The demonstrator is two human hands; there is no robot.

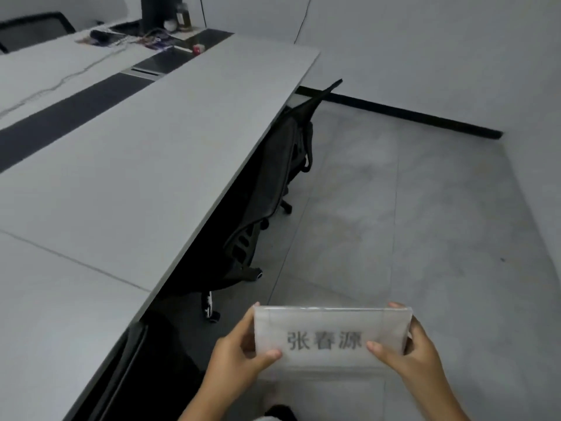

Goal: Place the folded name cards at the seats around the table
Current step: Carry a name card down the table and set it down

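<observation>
A stack of clear name card holders [331, 326] with dark printed characters on the front one is held low in front of me, over the floor. My left hand [239, 357] grips its left edge, thumb on the front face. At the right edge my right hand [406, 357] grips it the same way. The long grey conference table [127, 183] stretches away on my left, and the cards are to the right of its edge.
Black office chairs [273, 177] are pushed under the table's right side, with castors sticking out onto the grey tiled floor [409, 223]. A dark strip runs down the table's middle. Cables, a bottle and small clutter [158, 38] lie at the far end. A white wall stands to the right.
</observation>
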